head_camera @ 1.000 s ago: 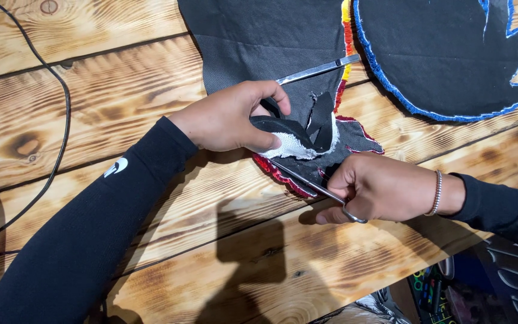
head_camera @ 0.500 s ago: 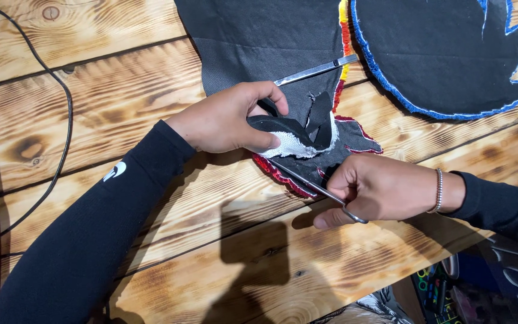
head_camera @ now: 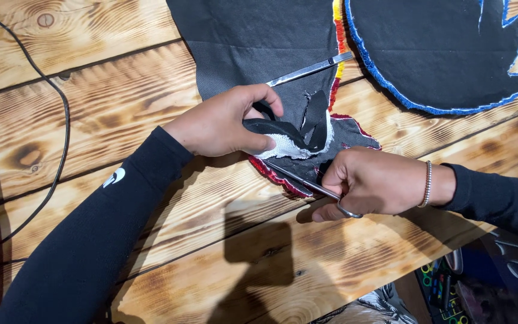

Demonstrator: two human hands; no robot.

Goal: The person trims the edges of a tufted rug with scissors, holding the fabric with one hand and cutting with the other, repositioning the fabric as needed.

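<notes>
Black sleeves (head_camera: 91, 240), beaded bracelet (head_camera: 428, 183)

1. The table (head_camera: 151, 108) is made of wide wooden planks with a burnt, dark-grained finish; the seams between planks run slantwise across the view.
2. A grey fabric sheet (head_camera: 253, 42) lies flat at the far edge, near the middle, with a red and yellow tufted border along its right side.
3. A black piece with a blue tufted border (head_camera: 439, 48) lies at the far right corner, just beside the sheet.
4. A slim metal tool (head_camera: 307, 70) rests on the sheet, slanting towards the black piece.
5. A thin black cable (head_camera: 61, 120) curves across the planks on the left side.
</notes>
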